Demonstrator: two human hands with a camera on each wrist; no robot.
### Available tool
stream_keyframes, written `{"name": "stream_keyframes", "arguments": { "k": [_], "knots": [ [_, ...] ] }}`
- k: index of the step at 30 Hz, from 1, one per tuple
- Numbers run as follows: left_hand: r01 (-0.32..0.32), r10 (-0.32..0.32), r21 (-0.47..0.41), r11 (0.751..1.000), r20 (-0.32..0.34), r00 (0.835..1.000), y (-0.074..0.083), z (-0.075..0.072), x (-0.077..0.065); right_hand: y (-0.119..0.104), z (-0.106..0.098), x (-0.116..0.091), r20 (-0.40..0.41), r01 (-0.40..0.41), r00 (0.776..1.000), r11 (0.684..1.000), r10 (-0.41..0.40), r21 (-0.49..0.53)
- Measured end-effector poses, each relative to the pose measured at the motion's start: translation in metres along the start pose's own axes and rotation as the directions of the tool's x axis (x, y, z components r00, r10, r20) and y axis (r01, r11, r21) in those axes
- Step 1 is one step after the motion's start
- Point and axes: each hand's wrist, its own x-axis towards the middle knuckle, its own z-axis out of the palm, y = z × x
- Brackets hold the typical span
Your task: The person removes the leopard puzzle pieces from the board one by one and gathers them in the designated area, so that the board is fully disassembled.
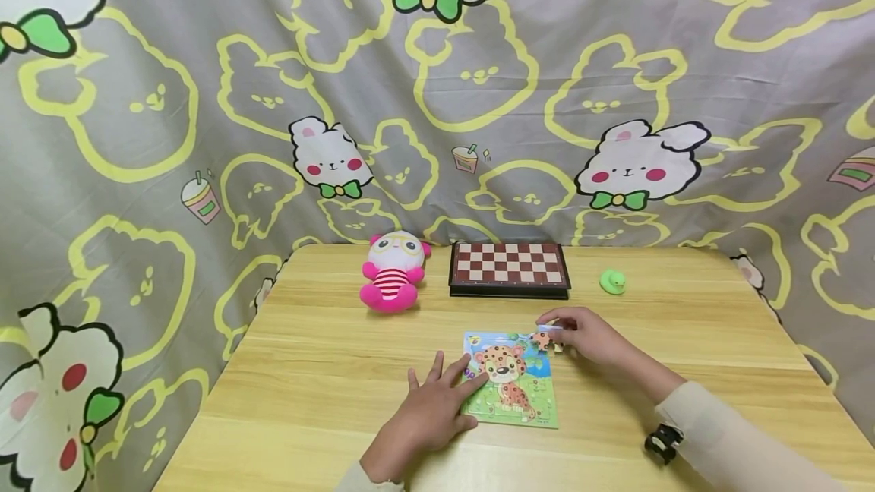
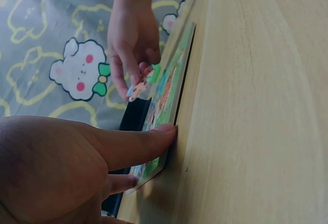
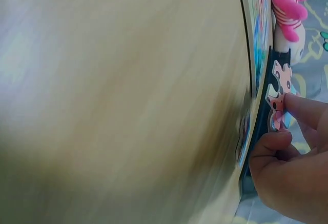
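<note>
A jigsaw puzzle (image 1: pixel 540 407) of a spotted leopard cub lies flat on the wooden table, in front of the person. At its left edge rests my left hand (image 1: pixel 434 405), fingers spread, with the index fingertip over the picture. The left wrist view shows that hand's thumb (image 2: pixel 148 141) against the puzzle's near edge. My right hand (image 1: pixel 584 336) pinches an orange, dark-spotted puzzle piece (image 3: pixel 279 93) between thumb and fingers. In the head view this piece overlaps the puzzle's upper right corner; the left wrist view has it raised above the surface.
Behind the puzzle lies a brown-and-cream checkered chessboard case (image 1: pixel 509 264). A pink panda plush (image 1: pixel 391 273) sits left of it, and a green toy duck (image 1: pixel 612 282) to its right. A patterned grey curtain (image 1: pixel 410 82) hangs around the table (image 1: pixel 307 386).
</note>
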Motion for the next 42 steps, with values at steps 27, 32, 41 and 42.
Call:
{"name": "stream_keyframes", "arguments": {
  "k": [27,32,41,42],
  "knots": [
    [0.007,-0.007,-0.008,1.000,0.012,1.000,0.000,-0.001,0.001,0.030,-0.061,-0.026,-0.095,-0.074,0.994,0.987,0.060,-0.143],
    [0.006,-0.006,-0.003,1.000,0.012,1.000,0.001,-0.001,0.000,0.033,-0.062,-0.029,-0.088,-0.069,0.995,0.985,0.055,-0.156],
    [0.009,-0.009,-0.008,1.000,0.021,1.000,0.002,-0.002,0.000,0.041,-0.058,-0.029,-0.118,-0.060,0.992,0.977,0.036,-0.203],
    [0.009,-0.009,-0.009,1.000,0.022,1.000,0.002,-0.002,0.000,0.043,-0.057,-0.028,-0.122,-0.059,0.992,0.975,0.033,-0.216]
  ]
}}
